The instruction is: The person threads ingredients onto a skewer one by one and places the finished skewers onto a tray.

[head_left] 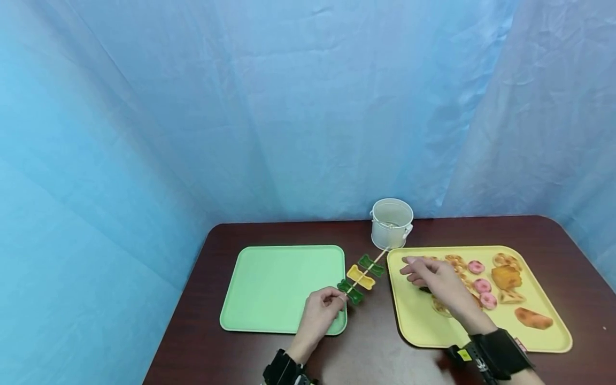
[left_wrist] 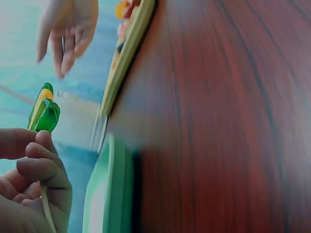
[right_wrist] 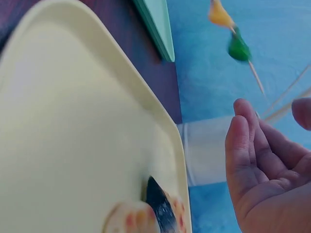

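Thin pale skewer (head_left: 366,271) with three bow-shaped pieces (head_left: 355,273), green-yellow-green, slanting between green tray (head_left: 274,289) and yellow tray (head_left: 416,323). Left hand (head_left: 321,309) pinches its near end; right hand (head_left: 440,279) hovers over yellow tray, fingers loosely extended.

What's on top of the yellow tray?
Three round pink pieces, golden-brown pieces and a black piece lie on the yellow tray. The right hand covers part in the head view; I can't see everything there.
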### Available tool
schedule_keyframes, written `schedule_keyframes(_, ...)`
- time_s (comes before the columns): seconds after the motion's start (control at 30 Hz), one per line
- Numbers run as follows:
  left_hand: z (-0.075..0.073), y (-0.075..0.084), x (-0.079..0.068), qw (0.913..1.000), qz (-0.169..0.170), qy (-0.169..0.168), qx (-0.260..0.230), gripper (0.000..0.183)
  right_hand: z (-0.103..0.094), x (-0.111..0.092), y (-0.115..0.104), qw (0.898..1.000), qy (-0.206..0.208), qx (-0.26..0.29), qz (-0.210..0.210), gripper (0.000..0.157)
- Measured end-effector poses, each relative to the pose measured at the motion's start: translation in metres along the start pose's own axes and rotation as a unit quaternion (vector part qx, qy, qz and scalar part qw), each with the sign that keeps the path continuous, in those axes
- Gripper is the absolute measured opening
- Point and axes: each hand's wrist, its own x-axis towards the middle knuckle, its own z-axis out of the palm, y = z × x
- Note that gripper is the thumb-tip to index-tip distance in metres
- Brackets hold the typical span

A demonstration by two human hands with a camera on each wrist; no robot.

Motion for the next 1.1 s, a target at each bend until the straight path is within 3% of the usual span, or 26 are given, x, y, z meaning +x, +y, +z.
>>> schedule_keyframes(0.3,-0.052,-0.019,0.002,0.9965,0.007,0.069,0.046,0.016,-0.023,-0.003,-0.002,1.0,0.015,-0.016,0.015,0.064)
schedule_keyframes(0.67,-0.106,-0.024,0.002,0.9846,0.001,0.159,0.072,0.019,-0.025,-0.004,0.0,0.999,0.003,-0.035,0.02,0.062)
schedule_keyframes(0.77,-0.116,-0.029,0.001,0.9752,0.003,0.192,0.11,0.017,-0.025,-0.004,0.001,0.999,-0.001,-0.042,0.018,0.061)
schedule_keyframes(0.9,-0.132,-0.038,-0.002,0.954,0.007,0.238,0.182,0.014,-0.025,-0.005,0.002,0.999,0.004,-0.042,0.009,0.059)
schedule_keyframes(1.0,-0.147,-0.041,-0.005,0.9423,-0.001,0.249,0.224,0.016,-0.027,-0.005,0.003,0.999,0.007,-0.043,0.005,0.058)
schedule_keyframes(1.1,-0.161,-0.043,-0.01,0.9371,-0.012,0.245,0.248,0.017,-0.028,-0.004,0.003,0.999,0.007,-0.044,0.003,0.058)
